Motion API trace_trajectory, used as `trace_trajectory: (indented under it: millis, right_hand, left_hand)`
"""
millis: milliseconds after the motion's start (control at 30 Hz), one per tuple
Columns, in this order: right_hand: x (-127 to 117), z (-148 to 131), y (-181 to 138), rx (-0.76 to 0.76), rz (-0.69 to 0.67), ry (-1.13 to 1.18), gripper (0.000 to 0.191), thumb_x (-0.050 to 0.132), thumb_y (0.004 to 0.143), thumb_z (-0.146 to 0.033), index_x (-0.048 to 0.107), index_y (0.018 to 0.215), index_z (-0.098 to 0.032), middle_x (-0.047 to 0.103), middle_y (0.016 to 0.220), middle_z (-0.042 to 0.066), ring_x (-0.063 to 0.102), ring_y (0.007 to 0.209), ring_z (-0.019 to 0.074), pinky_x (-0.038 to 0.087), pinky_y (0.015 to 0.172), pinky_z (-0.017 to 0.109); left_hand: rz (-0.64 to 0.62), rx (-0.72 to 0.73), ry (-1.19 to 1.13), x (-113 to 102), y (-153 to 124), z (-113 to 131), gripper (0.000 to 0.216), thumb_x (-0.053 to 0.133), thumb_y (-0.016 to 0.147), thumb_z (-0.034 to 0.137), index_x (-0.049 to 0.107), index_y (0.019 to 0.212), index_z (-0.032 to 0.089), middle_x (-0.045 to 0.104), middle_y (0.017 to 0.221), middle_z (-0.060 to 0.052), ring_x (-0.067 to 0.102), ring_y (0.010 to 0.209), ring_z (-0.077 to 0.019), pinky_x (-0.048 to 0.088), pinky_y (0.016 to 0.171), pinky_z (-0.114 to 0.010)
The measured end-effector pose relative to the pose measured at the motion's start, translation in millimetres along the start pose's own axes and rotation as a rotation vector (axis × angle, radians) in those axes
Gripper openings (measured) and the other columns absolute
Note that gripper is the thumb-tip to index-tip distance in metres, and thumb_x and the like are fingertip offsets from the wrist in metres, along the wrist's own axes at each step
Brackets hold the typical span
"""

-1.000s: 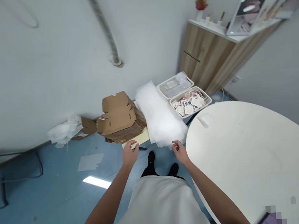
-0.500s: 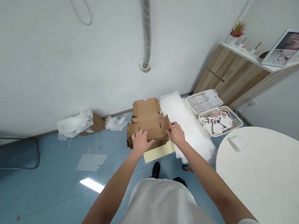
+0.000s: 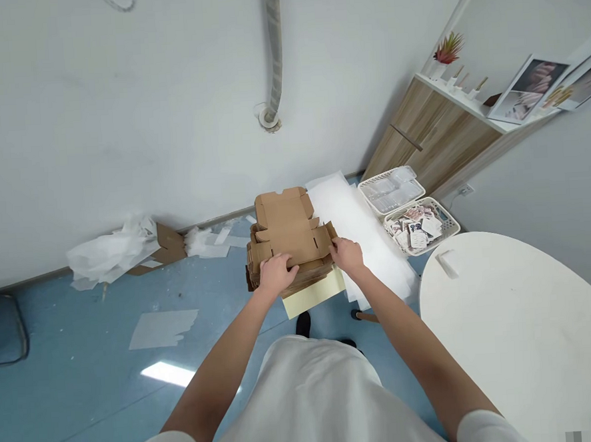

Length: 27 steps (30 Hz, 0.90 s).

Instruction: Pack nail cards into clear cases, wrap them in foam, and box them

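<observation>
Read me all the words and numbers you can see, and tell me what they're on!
No text here can be read.
The cards in the basket: printed, but too small to read.
The posters on the cabinet: blurred, no words legible.
The cardboard boxes held by the left hand and right hand: no print visible.

Blue floor [image 3: 75, 388], cardboard stack [image 3: 287, 235] on a yellow sheet [image 3: 313, 296] beneath the left hand [image 3: 275, 274] and right hand [image 3: 346, 254], white foam sheets [image 3: 372, 246] just right of the right hand, two white baskets [image 3: 446, 213] beyond, crumpled white wrap [image 3: 107, 256] well left of the left hand.
</observation>
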State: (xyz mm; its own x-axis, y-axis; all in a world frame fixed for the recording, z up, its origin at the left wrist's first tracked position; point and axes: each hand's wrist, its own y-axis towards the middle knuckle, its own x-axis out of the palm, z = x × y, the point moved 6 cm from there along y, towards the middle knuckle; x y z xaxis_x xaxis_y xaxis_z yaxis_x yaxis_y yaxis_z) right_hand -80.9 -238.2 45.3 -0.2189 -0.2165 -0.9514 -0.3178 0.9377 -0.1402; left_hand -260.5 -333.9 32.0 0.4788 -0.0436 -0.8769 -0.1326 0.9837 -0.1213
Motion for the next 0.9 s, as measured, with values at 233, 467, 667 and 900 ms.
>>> trace_trajectory:
  millis: [233, 467, 667, 900]
  right_hand:
    - [-24.7, 3.1, -0.4, 0.117, 0.045, 0.424, 0.019, 0.034, 0.081, -0.027, 0.052, 0.081, -0.022, 0.061, 0.068, 0.001, 0.056, 0.061, 0.0162, 0.038, 0.054, 0.026]
    - [-52.1, -13.0, -2.4, 0.062, 0.041, 0.614, 0.031, 0.047, 0.077, -0.039, 0.048, 0.103, -0.023, 0.064, 0.086, 0.002, 0.059, 0.056, 0.0133, 0.044, 0.056, 0.026]
    - [-66.4, -24.4, -10.2, -0.017, 0.19, 0.59, 0.029, 0.04, 0.081, -0.036, 0.052, 0.104, -0.021, 0.064, 0.079, 0.004, 0.06, 0.061, 0.018, 0.046, 0.059, 0.03]
    - [-67.5, -44.2, -27.7, -0.05, 0.182, 0.889, 0.039, 0.041, 0.082, -0.041, 0.046, 0.114, -0.021, 0.061, 0.083, 0.004, 0.059, 0.053, 0.0143, 0.049, 0.049, 0.028]
  left_hand:
    - [0.11, 0.08, 0.015, -5.9, -7.4, 7.4, 0.025, 0.035, 0.083, 0.024, 0.059, 0.092, 0.022, 0.065, 0.089, -0.007, 0.059, 0.085, -0.0216, 0.035, 0.087, -0.039]
    - [0.287, 0.178, -0.057, -15.1, -23.2, 11.2, 0.027, 0.031, 0.085, 0.019, 0.057, 0.089, 0.022, 0.064, 0.087, -0.005, 0.058, 0.085, -0.0178, 0.029, 0.095, -0.038]
    - [0.331, 0.189, -0.08, -15.9, -30.1, 17.1, 0.024, 0.033, 0.084, 0.02, 0.056, 0.092, 0.023, 0.064, 0.093, -0.004, 0.058, 0.085, -0.0169, 0.022, 0.1, -0.041]
    - [0.441, 0.059, -0.06, -15.5, -27.8, -4.0, 0.029, 0.049, 0.075, 0.02, 0.05, 0.104, 0.02, 0.056, 0.109, -0.011, 0.048, 0.108, -0.0239, 0.025, 0.097, -0.042]
